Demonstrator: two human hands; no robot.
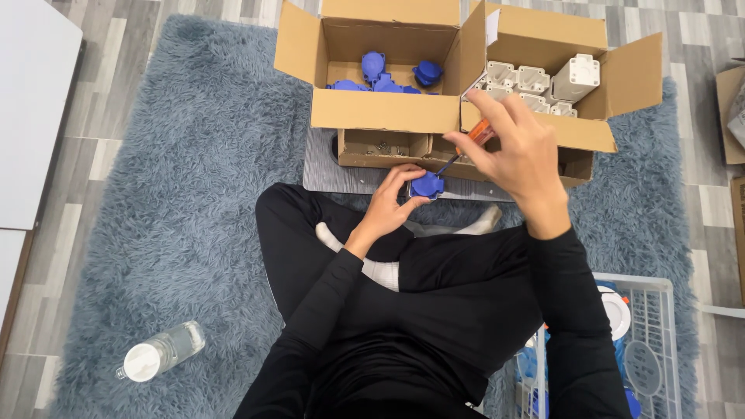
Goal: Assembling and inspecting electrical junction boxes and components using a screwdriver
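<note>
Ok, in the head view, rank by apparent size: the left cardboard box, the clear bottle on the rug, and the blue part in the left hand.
1. Left cardboard box, clearly largest.
2. Clear bottle, though it lies nearer the camera.
3. Blue part, smallest, pinched by the left hand.

Your right hand (518,147) is covering most of the orange screwdriver (475,138), and its tip is disappearing behind the blue cap (427,185). Your left hand's fingers (396,185) are hiding the cap's near side.

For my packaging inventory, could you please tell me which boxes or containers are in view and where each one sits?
Open brown cardboard box, top centre, holding blue plastic parts.
Open brown cardboard box, right of it, holding white parts.
Shallow cardboard tray, below them.
White wire basket, bottom right.
Clear plastic bottle, bottom left.
</note>
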